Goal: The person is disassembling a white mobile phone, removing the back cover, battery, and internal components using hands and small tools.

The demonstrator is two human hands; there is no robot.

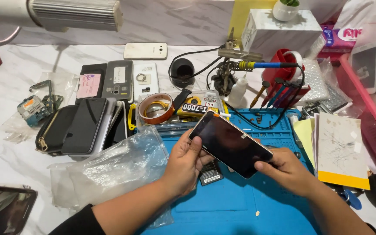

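At the bottom of the frame both forearms reach up over the blue mat [223,204], and the hands meet at centre on a phone [230,144] held tilted above it, dark screen up. The left hand [183,163] is closed on the phone's lower-left edge, thumb on the glass near the upper corner; the right hand [286,169] pinches the lower-right end between thumb and fingers. This looks like the inspection or edge-working step on the phone, with the grip steadying it; the next move would call for a firm hold by one hand while the other frees itself for a tool, without pressing on the glass. Just under the phone a small dark part [210,173] lies on the mat. Left of the hands sits a crumpled clear bag [114,169]. Further up, at left centre, dark phones [85,126] are stacked beside a black pouch [53,130]; a tape roll [155,109] stands above the mat's edge. At upper centre a soldering iron [257,65] rests in its stand, and a white phone [146,51] lies beyond on the desk [5,95].
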